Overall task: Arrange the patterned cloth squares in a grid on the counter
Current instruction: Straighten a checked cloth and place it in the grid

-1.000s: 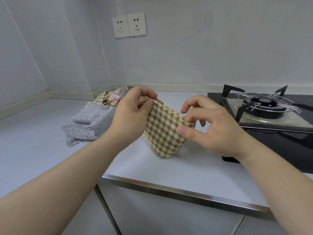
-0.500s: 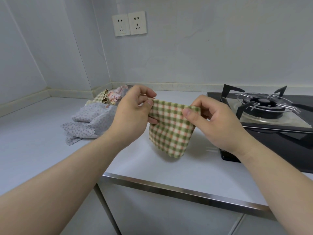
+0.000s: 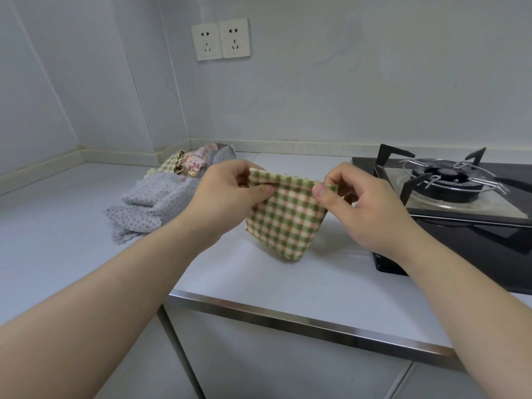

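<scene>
A green, cream and pink checked cloth square (image 3: 288, 214) hangs above the white counter (image 3: 259, 283), its lower edge at or near the surface. My left hand (image 3: 227, 197) pinches its top left corner. My right hand (image 3: 359, 203) pinches its top right corner, so the top edge is stretched flat between them. To the left lies a heap of other cloths: a grey dotted cloth (image 3: 149, 205) in front, with a floral cloth (image 3: 195, 162) and a pale checked cloth (image 3: 169, 162) behind it near the wall corner.
A black gas stove (image 3: 449, 197) with a metal pan support stands on the counter at the right, close to my right hand. A steel strip (image 3: 288, 318) edges the counter front. Two wall sockets (image 3: 220, 38) sit above the cloth heap.
My hands have moved apart and spread the checked cloth wider. It hung bunched between them a second ago and now hangs flat from its two top corners.
</scene>
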Demonstrator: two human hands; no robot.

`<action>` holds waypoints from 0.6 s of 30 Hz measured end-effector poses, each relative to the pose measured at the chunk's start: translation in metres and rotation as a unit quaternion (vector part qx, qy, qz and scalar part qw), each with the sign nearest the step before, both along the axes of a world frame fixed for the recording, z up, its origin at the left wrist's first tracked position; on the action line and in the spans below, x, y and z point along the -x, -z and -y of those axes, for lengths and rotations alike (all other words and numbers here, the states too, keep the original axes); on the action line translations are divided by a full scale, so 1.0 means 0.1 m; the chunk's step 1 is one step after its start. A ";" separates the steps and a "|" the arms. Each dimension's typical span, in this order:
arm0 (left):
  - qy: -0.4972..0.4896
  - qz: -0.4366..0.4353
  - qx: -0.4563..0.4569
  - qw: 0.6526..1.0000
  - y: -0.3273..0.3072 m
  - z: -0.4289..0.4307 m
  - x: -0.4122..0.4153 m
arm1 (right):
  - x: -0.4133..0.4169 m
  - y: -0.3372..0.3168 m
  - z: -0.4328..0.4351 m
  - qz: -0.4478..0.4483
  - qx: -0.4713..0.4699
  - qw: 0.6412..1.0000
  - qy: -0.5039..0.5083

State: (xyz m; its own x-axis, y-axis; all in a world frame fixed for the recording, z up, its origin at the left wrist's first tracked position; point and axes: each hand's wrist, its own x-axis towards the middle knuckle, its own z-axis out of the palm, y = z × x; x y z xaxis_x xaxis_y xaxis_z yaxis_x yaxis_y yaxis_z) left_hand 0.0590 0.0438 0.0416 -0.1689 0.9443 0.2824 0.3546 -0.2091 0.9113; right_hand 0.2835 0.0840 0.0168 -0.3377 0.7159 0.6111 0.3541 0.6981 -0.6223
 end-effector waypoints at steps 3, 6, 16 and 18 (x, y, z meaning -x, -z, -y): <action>0.014 0.037 0.010 0.999 0.01 -0.01 -0.01 | 0.00 0.01 -0.01 -0.002 0.005 1.000 -0.004; 0.021 0.053 0.008 0.998 0.03 -0.01 -0.03 | 0.00 0.02 -0.03 -0.028 0.023 0.999 -0.001; -0.101 -0.167 -0.054 0.979 0.08 -0.01 -0.07 | 0.02 0.03 -0.07 -0.092 0.107 0.990 -0.010; -0.140 -0.134 -0.032 0.980 0.09 -0.05 -0.01 | 0.05 0.08 -0.07 -0.038 0.106 0.994 0.008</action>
State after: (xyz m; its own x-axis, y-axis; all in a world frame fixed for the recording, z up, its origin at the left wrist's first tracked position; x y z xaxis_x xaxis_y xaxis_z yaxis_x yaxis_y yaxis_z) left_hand 0.0599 0.0493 0.0330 -0.3305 0.8501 0.4101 0.6315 -0.1238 0.7654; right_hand 0.2789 0.0911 0.0091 -0.2834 0.8360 0.4699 0.3107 0.5436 -0.7797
